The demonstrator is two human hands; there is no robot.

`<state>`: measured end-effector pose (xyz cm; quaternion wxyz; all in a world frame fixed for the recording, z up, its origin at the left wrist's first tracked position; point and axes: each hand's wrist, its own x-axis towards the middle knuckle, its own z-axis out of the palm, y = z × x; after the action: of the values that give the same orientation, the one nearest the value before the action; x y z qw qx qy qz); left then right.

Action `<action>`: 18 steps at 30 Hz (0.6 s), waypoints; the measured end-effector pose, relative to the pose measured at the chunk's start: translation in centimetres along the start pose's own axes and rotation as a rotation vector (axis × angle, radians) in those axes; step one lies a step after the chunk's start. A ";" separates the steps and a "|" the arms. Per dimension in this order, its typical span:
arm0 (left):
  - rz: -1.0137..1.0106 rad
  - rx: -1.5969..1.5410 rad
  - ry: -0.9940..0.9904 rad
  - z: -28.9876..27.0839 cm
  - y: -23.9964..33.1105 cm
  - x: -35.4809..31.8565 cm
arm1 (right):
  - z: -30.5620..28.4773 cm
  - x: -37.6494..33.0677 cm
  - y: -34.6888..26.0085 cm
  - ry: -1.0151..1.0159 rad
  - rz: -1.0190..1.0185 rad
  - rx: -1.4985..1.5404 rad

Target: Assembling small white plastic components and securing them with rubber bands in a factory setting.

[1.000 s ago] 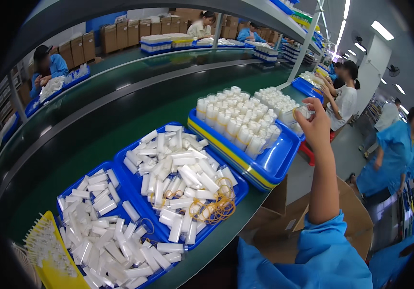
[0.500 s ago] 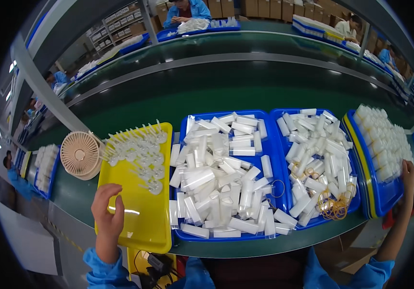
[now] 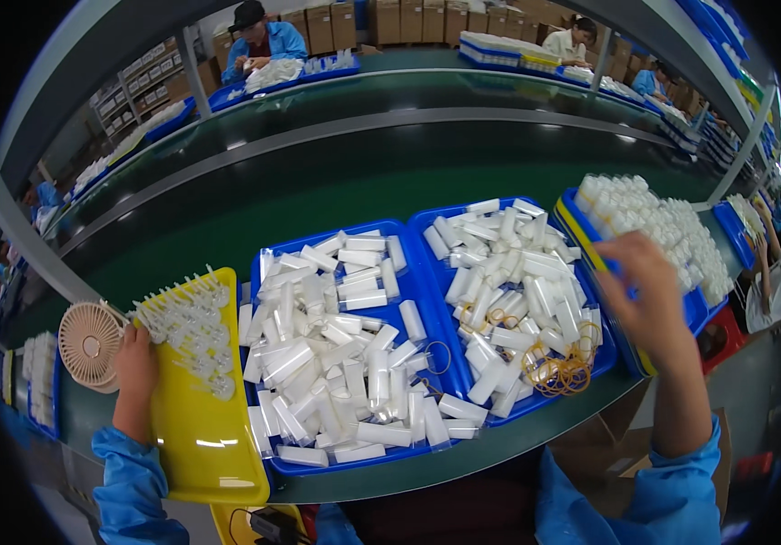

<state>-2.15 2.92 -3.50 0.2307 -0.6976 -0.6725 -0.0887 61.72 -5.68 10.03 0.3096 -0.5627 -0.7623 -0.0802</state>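
My left hand (image 3: 135, 361) reaches over the left edge of a yellow tray (image 3: 200, 454), its fingers drawn together beside the leftmost of the clear plastic parts with thin stems (image 3: 192, 327). What those fingers grip, if anything, is hidden. My right hand (image 3: 649, 295), blurred, hovers in front of a stack of blue and yellow trays (image 3: 637, 350) at the right. Its thumb and forefinger are apart, and nothing shows between them. Bundled white pieces (image 3: 654, 222) fill the top tray there. White rectangular pieces in clear sleeves (image 3: 322, 363) heap up in the middle blue tray (image 3: 304, 469).
A second blue tray (image 3: 513, 416) holds more white pieces and several tan rubber bands (image 3: 558, 372). A round beige fan (image 3: 91, 345) stands left of the yellow tray. Metal posts (image 3: 41, 241) frame the green bench (image 3: 345, 173). Co-workers (image 3: 265, 45) sit across it.
The view has swung right. My left hand has moved up the yellow tray to the clear parts. My right hand has left the stacked tray's right side and come leftward, raised.
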 end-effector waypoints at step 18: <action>-0.226 -2.081 -0.007 -17.6 22.4 -10.9 | 11.8 7.0 0.8 -0.692 -0.583 -0.220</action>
<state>22.17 -14.41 2.73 -0.4953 -0.4852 -0.3262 -0.6425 56.72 5.88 4.38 -0.0600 -0.3483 -0.9340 -0.0518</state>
